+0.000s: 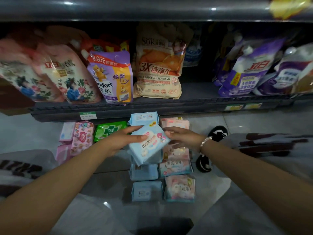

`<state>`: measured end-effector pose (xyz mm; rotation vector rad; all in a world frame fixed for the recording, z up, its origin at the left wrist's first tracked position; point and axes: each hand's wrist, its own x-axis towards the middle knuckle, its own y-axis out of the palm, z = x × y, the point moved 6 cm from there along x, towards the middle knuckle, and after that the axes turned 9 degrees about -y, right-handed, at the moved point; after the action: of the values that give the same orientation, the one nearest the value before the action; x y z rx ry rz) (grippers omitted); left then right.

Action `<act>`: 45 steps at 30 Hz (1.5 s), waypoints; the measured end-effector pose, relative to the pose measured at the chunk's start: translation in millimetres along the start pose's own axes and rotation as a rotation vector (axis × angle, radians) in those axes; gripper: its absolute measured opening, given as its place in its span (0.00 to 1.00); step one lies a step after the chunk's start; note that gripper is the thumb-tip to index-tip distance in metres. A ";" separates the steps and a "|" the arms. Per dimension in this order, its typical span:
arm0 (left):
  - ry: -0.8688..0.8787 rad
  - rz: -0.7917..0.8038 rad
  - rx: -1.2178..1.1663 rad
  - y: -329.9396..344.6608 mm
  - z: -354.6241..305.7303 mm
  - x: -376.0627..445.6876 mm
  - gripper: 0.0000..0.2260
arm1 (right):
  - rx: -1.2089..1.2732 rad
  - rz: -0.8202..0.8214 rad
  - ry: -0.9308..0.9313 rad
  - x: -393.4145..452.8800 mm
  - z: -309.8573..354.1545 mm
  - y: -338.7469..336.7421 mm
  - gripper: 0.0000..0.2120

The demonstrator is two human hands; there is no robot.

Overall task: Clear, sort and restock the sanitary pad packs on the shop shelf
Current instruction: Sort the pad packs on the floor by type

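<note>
blue pack (149,144) tilted, top upper-left

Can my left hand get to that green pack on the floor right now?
Probably not yet: the left hand grips the light blue pack, though the green pack lies uncovered just beside it.

Both hands on a tilted light-blue pad pack (148,144), left hand (122,139) gripping its edge, right hand (182,135) at its corner, pad packs in rows on the floor (105,192) below, detergent pouches on the shelf (194,99) above
</note>
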<state>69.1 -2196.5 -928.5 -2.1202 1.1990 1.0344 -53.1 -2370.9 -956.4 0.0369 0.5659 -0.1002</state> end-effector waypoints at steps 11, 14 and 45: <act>-0.265 0.159 -0.014 11.1 41.2 -11.2 0.33 | 0.272 0.230 0.131 -2.6 -4.1 48.9 0.14; -0.437 0.174 -0.214 18.5 66.1 -21.6 0.28 | 0.314 0.204 0.149 -5.5 -21.6 58.6 0.19; -0.237 -0.274 -0.237 36.2 149.8 39.4 0.30 | 0.247 -0.303 0.378 -0.2 -99.7 96.2 0.17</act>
<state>-5.4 -2127.1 -1050.7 -2.1838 0.6798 1.3053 -96.3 -2269.0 -1039.7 0.2135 0.9328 -0.4647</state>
